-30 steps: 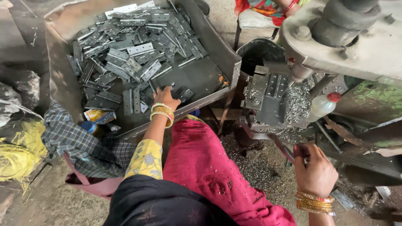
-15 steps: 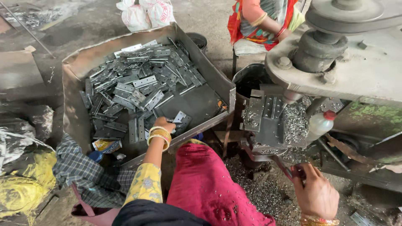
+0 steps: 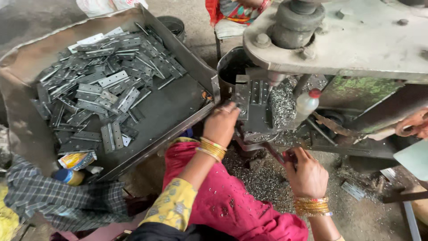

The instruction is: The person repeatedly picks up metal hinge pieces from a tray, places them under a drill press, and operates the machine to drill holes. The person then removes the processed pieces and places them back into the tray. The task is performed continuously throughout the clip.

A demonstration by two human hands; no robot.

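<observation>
Hinge plate (image 3: 244,99), grey and flat, is lying on the bed of the drill press (image 3: 356,40), just below its spindle, with my left hand (image 3: 221,125) now pressing against its near edge. Half a second ago this hand was back in the metal tray (image 3: 196,73) left of the press, fingers among the loose hinges (image 3: 102,76); it has since crossed over the tray's right wall to the press. My left fingers are curled and mostly closed over the plate's edge, though I cannot tell whether they are gripping it or only steadying it. My right hand (image 3: 307,174), low and to the front of the press, is staying where it was, fingers wrapped tightly around a red-tipped lever handle (image 3: 285,156). Metal shavings (image 3: 281,105) are heaping on the bed right of the plate, beside a small plastic bottle with a red cap (image 3: 307,102). Another person in bright cloth (image 3: 236,11) is sitting behind the press.
</observation>
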